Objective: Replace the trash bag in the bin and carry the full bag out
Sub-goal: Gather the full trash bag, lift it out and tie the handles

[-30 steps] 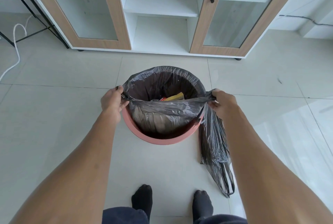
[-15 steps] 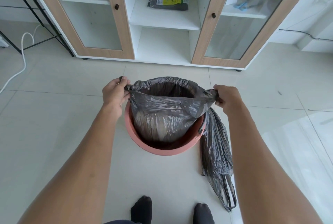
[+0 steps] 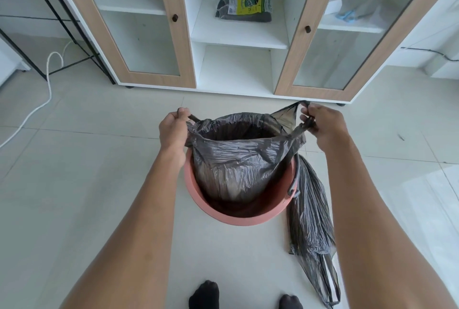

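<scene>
both hands, left (image 3: 172,130) & right (image 3: 323,125), clenched on full bag (image 3: 238,159) handles, prob. partly above bin (image 3: 238,216).

Only printed thing around is the yellow label (image 3: 249,5) on the dark pack (image 3: 244,8) lying on the cabinet's (image 3: 238,35) middle shelf — there's lettering on it and on the white strip beside it, but it's too small and blurry to read.
</scene>
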### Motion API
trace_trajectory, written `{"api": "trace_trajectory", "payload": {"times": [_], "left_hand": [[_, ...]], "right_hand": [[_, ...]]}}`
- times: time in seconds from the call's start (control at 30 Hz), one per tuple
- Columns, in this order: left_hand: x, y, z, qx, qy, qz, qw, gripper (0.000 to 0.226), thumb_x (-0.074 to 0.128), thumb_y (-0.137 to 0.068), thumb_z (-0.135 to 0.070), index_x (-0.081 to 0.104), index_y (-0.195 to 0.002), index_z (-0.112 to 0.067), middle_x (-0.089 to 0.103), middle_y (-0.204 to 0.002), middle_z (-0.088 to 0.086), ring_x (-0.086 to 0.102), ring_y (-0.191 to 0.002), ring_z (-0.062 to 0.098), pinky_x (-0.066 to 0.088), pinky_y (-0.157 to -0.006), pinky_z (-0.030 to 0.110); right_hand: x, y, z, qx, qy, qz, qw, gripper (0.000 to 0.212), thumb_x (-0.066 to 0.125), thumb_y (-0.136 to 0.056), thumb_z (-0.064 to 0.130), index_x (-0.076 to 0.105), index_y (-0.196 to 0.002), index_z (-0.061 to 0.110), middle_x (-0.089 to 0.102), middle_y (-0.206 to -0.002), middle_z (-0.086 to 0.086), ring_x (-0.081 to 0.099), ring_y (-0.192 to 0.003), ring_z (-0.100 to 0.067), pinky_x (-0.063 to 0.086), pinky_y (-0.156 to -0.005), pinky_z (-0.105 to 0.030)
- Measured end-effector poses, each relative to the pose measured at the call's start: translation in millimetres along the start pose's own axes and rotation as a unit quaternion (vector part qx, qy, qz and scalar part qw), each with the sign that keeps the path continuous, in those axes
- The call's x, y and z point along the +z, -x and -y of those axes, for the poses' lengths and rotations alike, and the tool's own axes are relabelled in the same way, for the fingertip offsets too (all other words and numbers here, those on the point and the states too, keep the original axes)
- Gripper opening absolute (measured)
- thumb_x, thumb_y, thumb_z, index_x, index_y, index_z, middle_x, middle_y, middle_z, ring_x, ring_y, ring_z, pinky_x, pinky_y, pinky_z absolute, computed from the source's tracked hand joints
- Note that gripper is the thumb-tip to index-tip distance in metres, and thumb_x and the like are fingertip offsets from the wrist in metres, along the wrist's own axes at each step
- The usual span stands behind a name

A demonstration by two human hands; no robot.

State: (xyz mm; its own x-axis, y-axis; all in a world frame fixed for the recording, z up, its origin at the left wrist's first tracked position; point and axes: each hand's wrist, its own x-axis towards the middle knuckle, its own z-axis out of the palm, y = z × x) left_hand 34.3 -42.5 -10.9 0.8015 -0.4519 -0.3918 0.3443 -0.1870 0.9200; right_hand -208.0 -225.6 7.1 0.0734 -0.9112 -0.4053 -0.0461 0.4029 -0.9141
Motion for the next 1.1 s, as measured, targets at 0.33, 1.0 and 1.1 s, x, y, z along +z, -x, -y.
{"api": "trace_trajectory", "payload": {"times": [0.33, 1.0, 1.1], "left_hand": [[-8, 7, -32, -0.003, -0.069, 0.051, 0.996, 0.029, 0.061, -0.094, -0.036, 0.069, -0.096, -0.009, 0.065, -0.052, -0.002, 0.047, -0.032, 0.007, 0.053, -0.063, 0.027], [-57, 120, -61, 0.165, -0.309, 0.032, 0.936, 0.025, 0.053, -0.092, -0.027, 0.068, -0.076, -0.015, 0.073, -0.072, -0.008, 0.068, -0.075, 0.015, 0.049, -0.067, 0.027], [-61, 121, -59, 0.160, -0.344, 0.035, 0.925, 0.028, 0.048, -0.092, -0.021, 0.066, -0.084, 0.000, 0.072, -0.074, -0.004, 0.062, -0.058, 0.006, 0.043, -0.052, 0.023]], "right_hand": [[-5, 23, 32, -0.037, 0.105, -0.004, 0.994, 0.017, 0.063, -0.090, 0.028, 0.074, -0.092, 0.016, 0.055, -0.066, 0.003, 0.056, -0.047, -0.008, 0.044, -0.051, -0.019], [-73, 142, 43, -0.144, 0.172, -0.038, 0.974, 0.018, 0.057, -0.095, 0.019, 0.073, -0.092, 0.011, 0.071, -0.075, -0.001, 0.064, -0.060, -0.006, 0.051, -0.073, -0.028], [-72, 141, 44, -0.148, 0.187, -0.029, 0.971, 0.020, 0.056, -0.095, 0.021, 0.072, -0.091, 0.011, 0.070, -0.072, 0.001, 0.063, -0.060, -0.008, 0.051, -0.072, -0.028]]}}
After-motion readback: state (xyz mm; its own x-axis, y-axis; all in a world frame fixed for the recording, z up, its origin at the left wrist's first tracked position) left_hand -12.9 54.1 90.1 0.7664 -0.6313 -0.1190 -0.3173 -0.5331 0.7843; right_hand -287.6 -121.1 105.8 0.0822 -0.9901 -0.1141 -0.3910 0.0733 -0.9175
